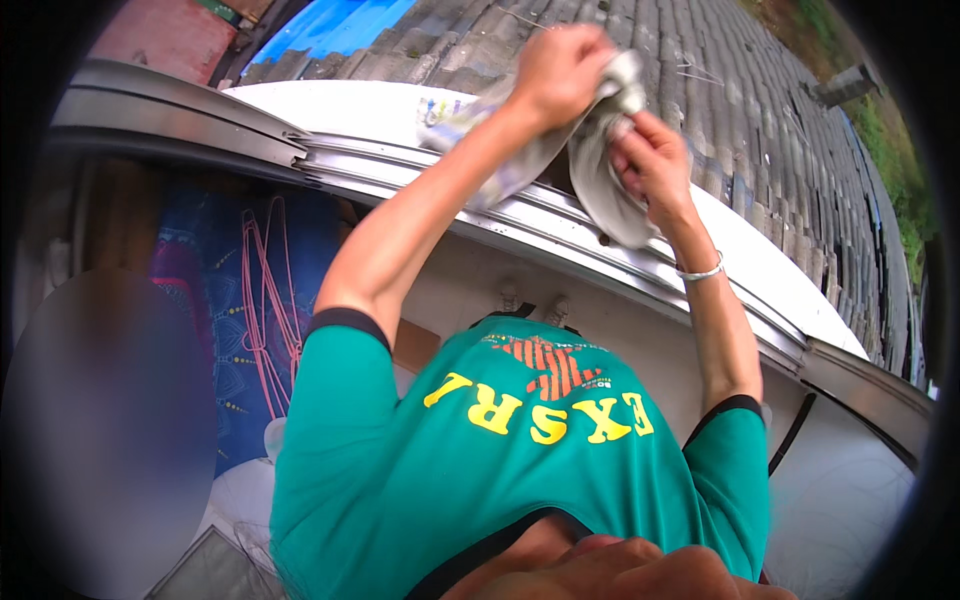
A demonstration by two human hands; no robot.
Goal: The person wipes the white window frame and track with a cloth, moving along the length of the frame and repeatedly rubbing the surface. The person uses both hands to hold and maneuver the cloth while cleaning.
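Both my hands grip a wet-looking whitish cloth [611, 202], bunched and twisted between them above an open window's sill. My left hand [566, 71] is closed around the upper bunch. Lower and to the right, my right hand [652, 161] has its fingers curled on the folds; a silvery bangle [701, 270] circles that wrist. One part of the cloth with faint coloured print hangs under my left forearm, and another loop droops over the metal window track [547, 214]. Motion blurs the cloth and hands, so its exact kind is unclear.
Outside the white ledge [330, 109] lies a corrugated roof [757, 150] with a wire hanger [697, 71] on it and blue sheeting [337, 26] at the far left. Indoors at left, pink hangers [259, 322] hang before a blue patterned fabric [232, 405]. A blurred grey shape [112, 450] is close by.
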